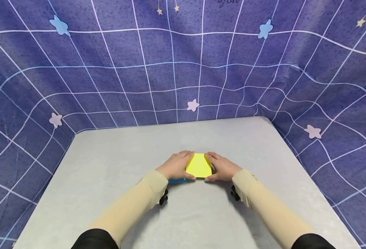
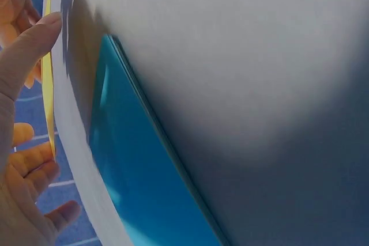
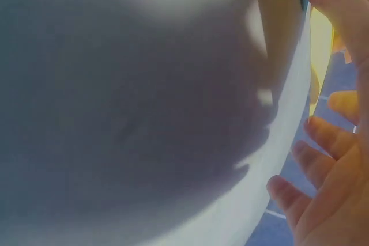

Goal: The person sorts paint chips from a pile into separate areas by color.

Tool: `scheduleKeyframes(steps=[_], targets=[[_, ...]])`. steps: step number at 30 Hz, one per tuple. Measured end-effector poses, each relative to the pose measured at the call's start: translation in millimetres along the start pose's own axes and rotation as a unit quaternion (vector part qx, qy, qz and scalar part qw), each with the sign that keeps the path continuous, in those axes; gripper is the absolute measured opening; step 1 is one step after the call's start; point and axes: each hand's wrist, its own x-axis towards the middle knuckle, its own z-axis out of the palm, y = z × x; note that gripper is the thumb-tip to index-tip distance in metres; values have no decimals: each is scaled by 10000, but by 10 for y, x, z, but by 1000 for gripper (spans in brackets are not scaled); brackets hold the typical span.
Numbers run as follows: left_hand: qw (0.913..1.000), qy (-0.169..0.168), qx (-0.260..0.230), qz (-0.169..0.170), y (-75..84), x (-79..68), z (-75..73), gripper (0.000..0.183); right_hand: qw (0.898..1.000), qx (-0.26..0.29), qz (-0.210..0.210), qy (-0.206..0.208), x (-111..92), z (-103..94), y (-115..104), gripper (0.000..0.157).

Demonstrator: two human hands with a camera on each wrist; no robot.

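Note:
Both hands hold a thin yellow sheet of paper (image 1: 199,166) by its opposite sides, just above the table. My left hand (image 1: 177,166) grips the left side, thumb at the near corner and fingers toward the far one. At the opposite side my right hand (image 1: 224,167) holds it the same way. Seen nearly edge-on in the left wrist view, the yellow paper (image 2: 48,93) looks slightly bowed. A flat blue item (image 2: 141,159) with a straight edge lies on the table under the left hand; in the head view that hand covers most of it.
The pale grey tabletop (image 1: 114,155) extends around both arms. A purple-blue curtain (image 1: 123,76) with grid lines and stars hangs behind the table and along its sides. Shadows of the hands fall on the surface.

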Motion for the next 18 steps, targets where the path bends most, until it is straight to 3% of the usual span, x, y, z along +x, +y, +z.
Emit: scheduleKeyframes(steps=[18], targets=[[9987, -267, 429, 24, 232, 331, 207, 105, 9993, -300, 179, -99, -204, -69, 290, 100]])
